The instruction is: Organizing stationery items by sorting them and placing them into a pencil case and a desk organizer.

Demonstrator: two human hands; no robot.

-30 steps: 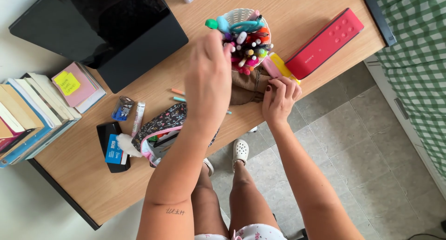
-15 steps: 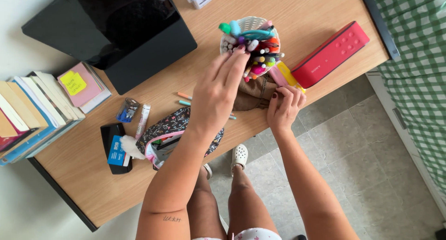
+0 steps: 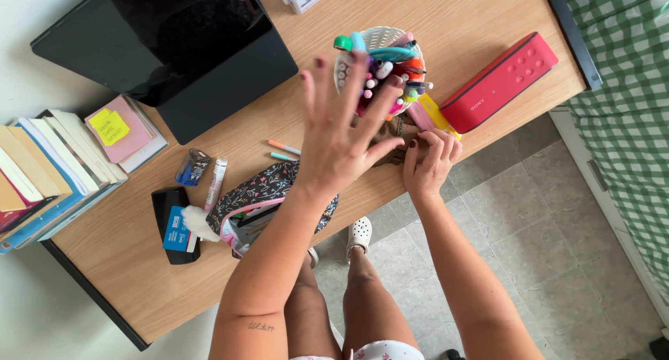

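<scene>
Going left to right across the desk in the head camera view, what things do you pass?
Stack of books → pink notepad → black case → floral pencil pouch → left hand → right hand → red speaker.

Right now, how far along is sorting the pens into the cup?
Done: the white cup is packed with pens and markers. In hand: nothing; the left hand is open, fingers spread, above the desk near the cup, and the right hand rests on the brown pouch. Left: two loose pens lie on the desk, and the floral pencil case lies open with items inside.
</scene>
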